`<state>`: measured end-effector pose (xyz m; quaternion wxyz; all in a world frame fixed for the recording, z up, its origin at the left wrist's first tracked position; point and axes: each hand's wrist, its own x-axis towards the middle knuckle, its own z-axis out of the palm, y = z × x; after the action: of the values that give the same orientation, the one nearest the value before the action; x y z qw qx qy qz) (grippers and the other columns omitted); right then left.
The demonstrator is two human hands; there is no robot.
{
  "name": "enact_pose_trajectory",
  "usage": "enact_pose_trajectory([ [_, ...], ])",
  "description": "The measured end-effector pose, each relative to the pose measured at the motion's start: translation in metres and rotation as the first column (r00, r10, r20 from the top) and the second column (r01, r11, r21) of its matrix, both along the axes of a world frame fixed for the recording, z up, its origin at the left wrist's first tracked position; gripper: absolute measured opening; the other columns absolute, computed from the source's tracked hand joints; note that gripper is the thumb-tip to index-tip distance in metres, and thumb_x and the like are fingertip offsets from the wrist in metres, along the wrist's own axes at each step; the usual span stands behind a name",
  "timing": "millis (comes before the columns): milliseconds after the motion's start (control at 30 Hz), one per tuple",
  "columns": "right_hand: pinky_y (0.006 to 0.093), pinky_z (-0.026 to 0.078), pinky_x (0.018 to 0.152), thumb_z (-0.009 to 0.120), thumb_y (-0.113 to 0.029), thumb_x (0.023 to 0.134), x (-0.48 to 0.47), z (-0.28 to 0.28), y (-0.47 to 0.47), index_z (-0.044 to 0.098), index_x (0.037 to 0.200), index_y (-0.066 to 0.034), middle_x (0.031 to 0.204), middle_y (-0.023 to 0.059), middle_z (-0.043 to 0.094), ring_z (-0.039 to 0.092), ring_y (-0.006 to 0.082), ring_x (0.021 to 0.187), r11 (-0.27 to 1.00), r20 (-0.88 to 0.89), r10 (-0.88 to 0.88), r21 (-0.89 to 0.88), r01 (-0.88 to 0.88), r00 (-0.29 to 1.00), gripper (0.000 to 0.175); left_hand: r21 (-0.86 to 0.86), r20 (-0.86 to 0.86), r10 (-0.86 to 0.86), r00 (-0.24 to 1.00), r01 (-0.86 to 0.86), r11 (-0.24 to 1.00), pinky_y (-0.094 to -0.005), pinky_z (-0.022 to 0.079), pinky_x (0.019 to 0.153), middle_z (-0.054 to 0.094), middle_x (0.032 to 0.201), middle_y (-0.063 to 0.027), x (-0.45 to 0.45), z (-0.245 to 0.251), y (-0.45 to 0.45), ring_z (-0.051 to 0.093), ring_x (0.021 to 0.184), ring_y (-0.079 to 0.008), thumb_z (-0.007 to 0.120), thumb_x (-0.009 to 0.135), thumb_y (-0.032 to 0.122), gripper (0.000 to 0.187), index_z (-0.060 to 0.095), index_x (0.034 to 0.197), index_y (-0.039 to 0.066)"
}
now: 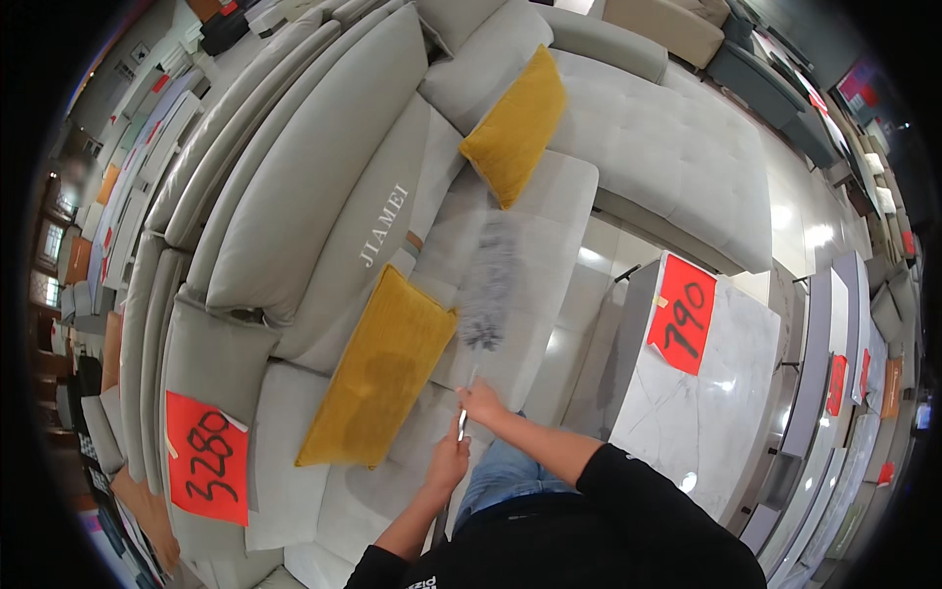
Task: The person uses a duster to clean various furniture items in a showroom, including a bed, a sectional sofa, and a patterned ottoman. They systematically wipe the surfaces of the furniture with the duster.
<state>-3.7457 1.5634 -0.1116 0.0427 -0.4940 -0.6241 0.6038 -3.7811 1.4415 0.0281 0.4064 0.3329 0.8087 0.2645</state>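
Note:
A fluffy grey duster (489, 283), blurred, reaches over the seat of a light grey fabric sofa (537, 191). Both hands grip its slim handle (462, 425). My right hand (482, 401) closes on it nearer the fluffy head, and my left hand (449, 456) holds it lower down, closer to my body. One mustard-yellow cushion (379, 368) leans on the sofa to the left of the duster. Another yellow cushion (519, 125) rests farther off, beyond the duster's tip.
A marble-patterned coffee table (725, 361) with a red price sheet (682, 313) stands at my right. Tall grey back cushions (316, 162) line the sofa's left side; another red sheet (207, 460) hangs at its near arm. A tufted chaise section (662, 140) extends at the upper right.

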Motion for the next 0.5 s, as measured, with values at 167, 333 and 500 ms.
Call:
enact_pose_trajectory([
  [167, 0.0362, 0.048, 0.054, 0.053, -0.022, 0.085, -0.028, 0.044, 0.028, 0.052, 0.070, 0.0031, 0.059, 0.0144, 0.058, 0.060, 0.0243, 0.056, 0.910, 0.055, 0.305, -0.313, -0.274, 0.951, 0.029, -0.145, -0.050, 0.066, 0.997, -0.073, 0.987, -0.0350, 0.047, 0.057, 0.061, 0.066, -0.0111, -0.019, -0.030, -0.001, 0.060, 0.059, -0.0211, 0.052, 0.087, 0.017, 0.050, 0.038, 0.134, 0.006],
  [333, 0.0362, 0.048, 0.053, 0.050, -0.018, 0.085, 0.029, 0.047, 0.041, 0.049, 0.082, 0.0045, 0.060, 0.0136, 0.059, 0.061, 0.0253, 0.056, 0.974, 0.077, 0.006, -0.226, 0.012, 0.997, 0.023, -0.225, -0.041, -0.165, 0.985, 0.152, 0.962, -0.0452, 0.047, 0.064, 0.062, 0.075, -0.0214, 0.003, -0.030, 0.038, 0.061, 0.069, -0.0368, 0.052, 0.086, 0.017, 0.051, 0.037, 0.132, 0.001],
  [500, 0.0356, 0.049, 0.052, 0.049, -0.018, 0.086, 0.038, 0.036, 0.103, 0.043, 0.087, 0.0049, 0.064, 0.0141, 0.061, 0.062, 0.0258, 0.055, 0.983, 0.165, -0.167, -0.043, 0.176, 0.972, 0.023, -0.033, -0.145, -0.185, 0.972, 0.182, 0.983, -0.0523, 0.044, 0.071, 0.059, 0.086, -0.0299, 0.028, -0.021, 0.104, 0.057, 0.079, -0.0469, 0.050, 0.086, 0.012, 0.056, 0.028, 0.135, 0.000],
])
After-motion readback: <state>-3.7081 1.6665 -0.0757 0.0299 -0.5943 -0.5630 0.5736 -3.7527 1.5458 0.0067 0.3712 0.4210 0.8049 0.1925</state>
